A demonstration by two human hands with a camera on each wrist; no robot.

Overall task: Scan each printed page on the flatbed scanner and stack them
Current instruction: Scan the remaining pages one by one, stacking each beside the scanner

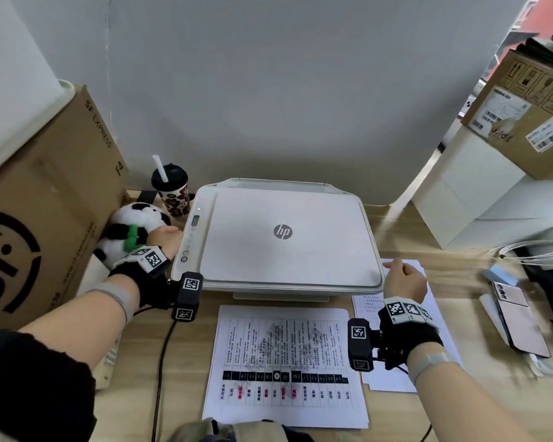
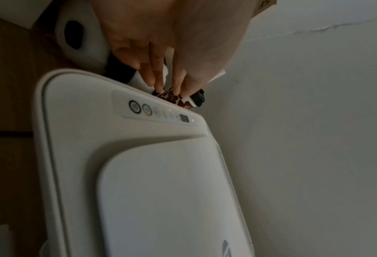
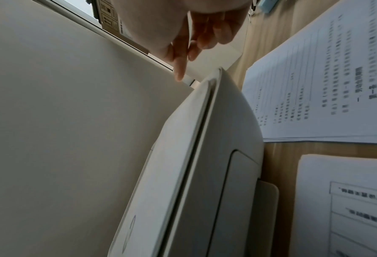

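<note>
The right hand (image 3: 196,34) hangs loosely curled beside the closed scanner lid (image 3: 176,156), printed pages (image 3: 328,87) alongside.

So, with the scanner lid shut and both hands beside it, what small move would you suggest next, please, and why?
Probably bring the left hand onto the control panel and press a scan button. The scanner has its lid down flat, the left fingers hover just past the panel's edge, and the right hand is empty over the side stack. Whether a page lies under the lid cannot be seen.
</note>
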